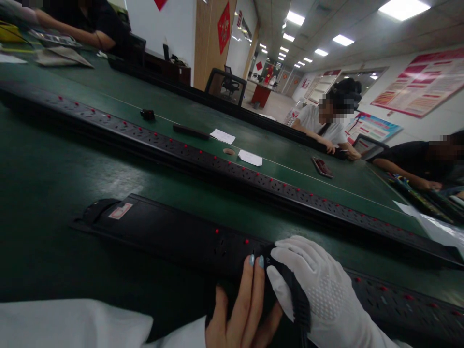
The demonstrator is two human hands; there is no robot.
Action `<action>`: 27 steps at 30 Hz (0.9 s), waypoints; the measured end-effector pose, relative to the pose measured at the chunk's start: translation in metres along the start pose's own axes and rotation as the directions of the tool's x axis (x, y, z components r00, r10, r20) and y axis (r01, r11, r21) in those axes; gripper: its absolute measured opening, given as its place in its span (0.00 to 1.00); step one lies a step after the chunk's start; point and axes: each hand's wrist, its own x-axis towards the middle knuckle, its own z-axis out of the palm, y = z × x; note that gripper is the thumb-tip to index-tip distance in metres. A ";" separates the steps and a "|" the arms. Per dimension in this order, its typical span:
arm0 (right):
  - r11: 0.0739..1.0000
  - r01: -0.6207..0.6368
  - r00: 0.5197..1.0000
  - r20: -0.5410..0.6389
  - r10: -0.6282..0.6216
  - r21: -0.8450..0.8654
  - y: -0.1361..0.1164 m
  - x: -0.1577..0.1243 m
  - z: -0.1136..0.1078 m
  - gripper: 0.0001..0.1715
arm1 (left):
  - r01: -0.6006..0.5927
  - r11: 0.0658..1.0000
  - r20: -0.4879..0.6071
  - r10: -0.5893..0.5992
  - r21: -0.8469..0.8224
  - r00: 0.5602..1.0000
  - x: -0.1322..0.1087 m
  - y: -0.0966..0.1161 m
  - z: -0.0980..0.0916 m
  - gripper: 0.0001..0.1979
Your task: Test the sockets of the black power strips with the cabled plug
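Observation:
A long black power strip (170, 232) with red lights and socket holes lies slantwise on the table before me. My left hand (241, 309), bare with pale blue nails, rests its stretched fingertips on the strip's near side, close to the sockets. My right hand (319, 280), in a white dotted glove, is wrapped round a black plug (299, 295) with a cord running down toward me. The plug's head is against the strip's face, just right of my left fingertips. Whether its pins are in the socket is hidden.
Behind it, a longer power strip (203, 159) crosses the green table (119, 179). Beyond lie a small black part (147, 114), a black bar (191, 131), paper slips (250, 158) and a phone (322, 167). Co-workers sit at the far side (331, 125) and right (416, 159).

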 end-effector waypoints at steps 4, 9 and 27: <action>1.000 -0.001 1.000 0.017 0.000 0.021 0.000 0.001 0.000 0.11 | -0.013 1.000 0.015 0.012 0.014 1.000 0.001 -0.001 -0.001 0.21; 0.999 -0.018 0.998 0.053 0.016 0.029 0.000 0.000 0.000 0.11 | -0.009 1.000 0.005 0.009 0.021 1.000 0.003 -0.001 -0.001 0.20; 1.000 -0.019 0.999 0.038 0.019 0.015 0.000 -0.003 0.001 0.11 | -0.077 0.997 0.042 0.076 0.020 0.996 0.001 -0.006 -0.004 0.22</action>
